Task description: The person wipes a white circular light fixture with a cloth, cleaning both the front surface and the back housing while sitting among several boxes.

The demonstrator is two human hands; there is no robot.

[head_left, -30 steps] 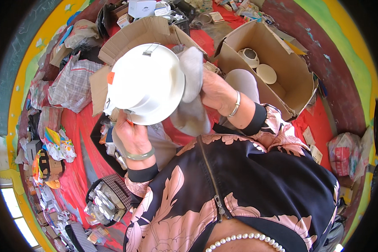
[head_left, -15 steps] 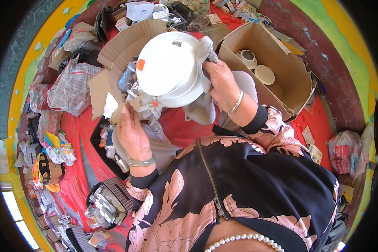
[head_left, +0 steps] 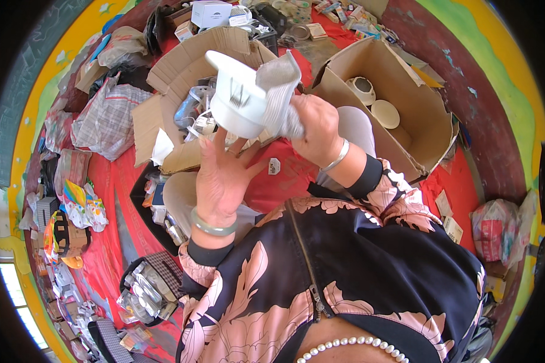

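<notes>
A white round downlight (head_left: 235,109) with a metal spring clip on its side is tilted in front of me, its wide rim toward the upper left. My right hand (head_left: 318,124) grips it through a grey cloth (head_left: 278,91), which is folded up over its near side. Just below the light, my left hand (head_left: 223,181) is open, fingers spread and pointing up. Its fingertips come close to the light's lower edge; whether they touch, I cannot tell.
An open cardboard box (head_left: 399,142) at the right holds two round white pieces. Behind the light, another open carton (head_left: 181,66) contains packaged items. A plaid bag (head_left: 112,118) sits at the left, and a basket of wrapped parts (head_left: 163,272) stands at the lower left on red sheeting (head_left: 106,260).
The downlight has turned from showing its broad face to showing its side. The cloth now folds upward. My left hand has moved right, toward the light, and its fingers have spread.
</notes>
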